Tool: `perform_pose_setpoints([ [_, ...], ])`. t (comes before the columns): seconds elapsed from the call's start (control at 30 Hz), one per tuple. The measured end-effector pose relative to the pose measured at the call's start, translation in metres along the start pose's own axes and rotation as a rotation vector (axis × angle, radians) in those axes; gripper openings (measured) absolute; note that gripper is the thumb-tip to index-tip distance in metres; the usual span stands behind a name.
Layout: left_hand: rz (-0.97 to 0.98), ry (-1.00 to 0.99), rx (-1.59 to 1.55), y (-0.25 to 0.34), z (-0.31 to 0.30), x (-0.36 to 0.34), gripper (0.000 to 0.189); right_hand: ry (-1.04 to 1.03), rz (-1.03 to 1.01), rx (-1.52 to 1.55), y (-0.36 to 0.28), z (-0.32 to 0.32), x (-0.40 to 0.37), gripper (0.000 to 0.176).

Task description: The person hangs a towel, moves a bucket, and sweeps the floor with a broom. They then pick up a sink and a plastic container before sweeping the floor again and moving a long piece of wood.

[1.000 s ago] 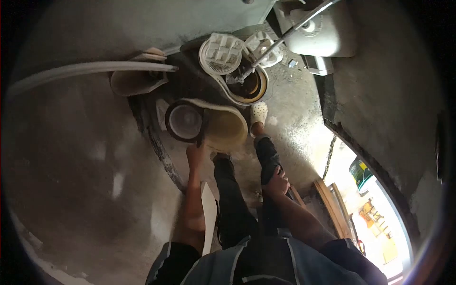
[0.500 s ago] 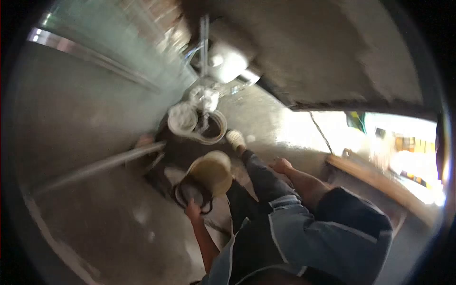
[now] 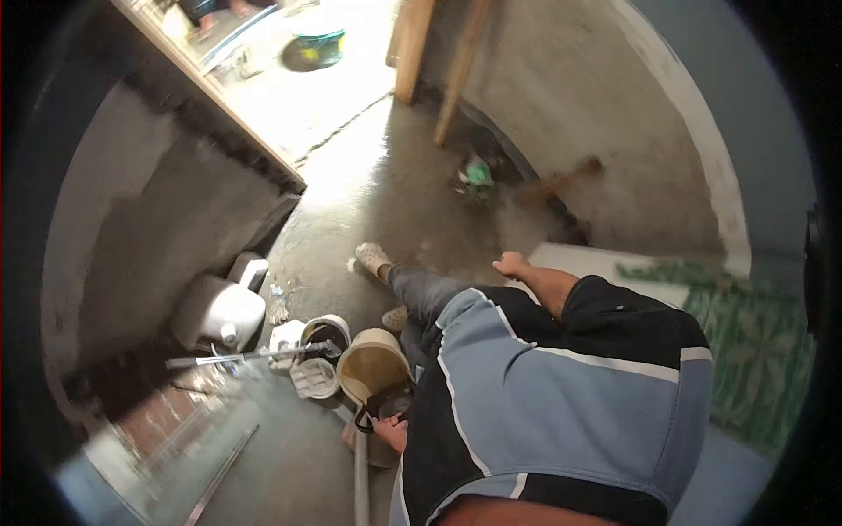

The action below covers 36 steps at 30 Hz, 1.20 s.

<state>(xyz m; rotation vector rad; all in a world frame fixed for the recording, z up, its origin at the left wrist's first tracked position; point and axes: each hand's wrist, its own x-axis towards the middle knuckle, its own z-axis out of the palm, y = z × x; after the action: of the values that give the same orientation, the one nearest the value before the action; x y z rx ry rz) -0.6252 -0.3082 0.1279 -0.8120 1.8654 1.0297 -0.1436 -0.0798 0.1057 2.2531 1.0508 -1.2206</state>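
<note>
My left hand [image 3: 390, 432] is closed around a black handle [image 3: 362, 419] at the near edge of a beige bucket [image 3: 358, 373]. The bucket tilts with its mouth towards me, and something grey and round shows dimly low in it. My right hand [image 3: 510, 265] hangs out to the right, fingers loosely curled, with nothing in it. Beyond the bucket stand another round bucket [image 3: 338, 321] with dark contents and a white lidded tub [image 3: 313, 379]. A long pole-handled tool [image 3: 254, 355] lies across them.
A white plastic container [image 3: 219, 311] stands at the left by the low wall. Bright light comes through a doorway [image 3: 342, 131], with wooden posts [image 3: 415, 53] beside it. Green litter [image 3: 478, 171] lies near the right wall. A pale slab [image 3: 605, 267] and green patterned cloth [image 3: 754, 351] are at the right.
My view has swung right, so the doorway now appears at the upper left and the buckets lower left. My left hand still holds the handle beside the bucket; my right hand stays empty.
</note>
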Motion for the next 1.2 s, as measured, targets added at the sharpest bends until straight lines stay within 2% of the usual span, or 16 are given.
perform_pose_setpoints([
  [0.07, 0.075, -0.061, 0.144, 0.02, 0.009, -0.009, 0.031, -0.154, 0.185, 0.207, 0.074, 0.042, -0.017, 0.052],
  [0.13, 0.141, -0.132, 0.281, 0.039, 0.02, -0.014, 0.029, 0.067, 0.058, 0.09, 0.155, 0.134, -0.015, 0.054],
  [0.17, 0.176, -0.165, 0.349, 0.048, 0.027, -0.02, 0.028, 0.051, 0.12, 0.232, 0.16, 0.136, -0.055, 0.055],
  [0.3, 0.308, -0.26, 0.589, 0.066, 0.072, -0.059, 0.025, -0.085, 0.242, 0.566, 0.203, 0.196, -0.072, 0.054],
  [0.47, 0.445, -0.304, 0.791, 0.053, 0.116, -0.121, 0.024, 0.195, 0.097, 0.58, 0.237, 0.244, -0.038, 0.052],
  [0.53, 0.527, -0.321, 0.882, 0.052, 0.134, -0.154, 0.024, 0.005, 0.099, 0.908, 0.245, 0.224, -0.047, 0.05],
  [0.63, 0.619, -0.363, 0.995, 0.03, 0.168, -0.187, 0.026, 0.094, 0.15, 1.182, 0.256, 0.225, -0.072, 0.047],
  [0.67, 0.625, -0.395, 0.974, 0.034, 0.18, -0.167, 0.024, 0.059, 0.259, 1.333, 0.255, 0.217, -0.09, 0.045],
  [0.77, 1.145, -1.039, 1.499, 0.08, 0.233, -0.095, 0.041, 0.053, 0.477, 1.6, 0.246, 0.25, -0.121, 0.042],
  [0.87, 1.35, -1.183, 1.628, 0.019, 0.273, -0.15, 0.024, 0.051, 0.616, 1.745, 0.236, 0.305, -0.149, 0.044],
  [0.93, 0.838, -0.632, 1.535, -0.023, 0.292, -0.199, 0.022, 0.008, 0.655, 1.82, 0.224, 0.353, -0.172, 0.048],
  [1.0, 0.908, -0.818, 1.64, -0.038, 0.327, -0.188, 0.02, 0.101, 0.783, 2.048, 0.19, 0.397, -0.193, 0.053],
  [1.07, 1.245, -1.333, 1.762, -0.056, 0.368, -0.17, 0.026, 0.184, 0.869, 2.138, 0.15, 0.395, -0.229, 0.054],
  [1.13, 1.155, -1.318, 1.819, -0.09, 0.39, -0.168, 0.036, 0.268, 0.965, 2.202, 0.108, 0.39, -0.256, 0.056],
  [1.17, 0.902, -1.037, 1.846, -0.117, 0.373, -0.198, 0.036, 0.342, 0.987, 2.276, 0.083, 0.393, -0.265, 0.051],
  [1.2, 0.906, -1.064, 1.904, -0.129, 0.375, -0.198, 0.036, 0.419, 1.015, 2.354, 0.057, 0.404, -0.272, 0.047],
])
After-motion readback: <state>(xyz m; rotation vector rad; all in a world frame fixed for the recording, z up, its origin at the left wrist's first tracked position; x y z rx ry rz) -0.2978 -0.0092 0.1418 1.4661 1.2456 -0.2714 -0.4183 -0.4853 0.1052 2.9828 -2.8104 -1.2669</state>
